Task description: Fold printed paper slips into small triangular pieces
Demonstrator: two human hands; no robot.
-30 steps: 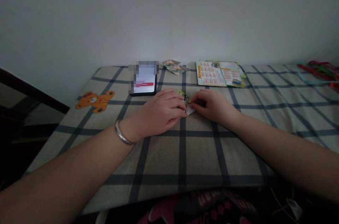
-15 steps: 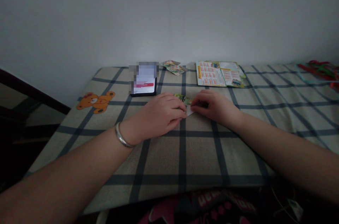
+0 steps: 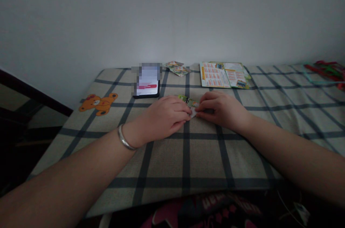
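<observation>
A small piece of printed paper, green along its top and pale at its lower edge, lies on the tablecloth between my hands. Over its left part rests my left hand, fingers curled down and gripping its near edge. My right hand pinches the paper's right side between thumb and fingertips. The two sets of fingertips almost meet at the pale edge. Much of the paper is hidden beneath my left fingers, so I cannot make out its full shape or folds.
A phone with a lit screen leans near the wall. Small printed paper pieces lie beside it, and printed booklets farther right. A bear cutout is at left, a red and green bundle at far right. The checked tablecloth has wrinkles.
My right hand has shifted slightly, its fingers now closer together at the paper's edge. My left hand stays nearly in place.
</observation>
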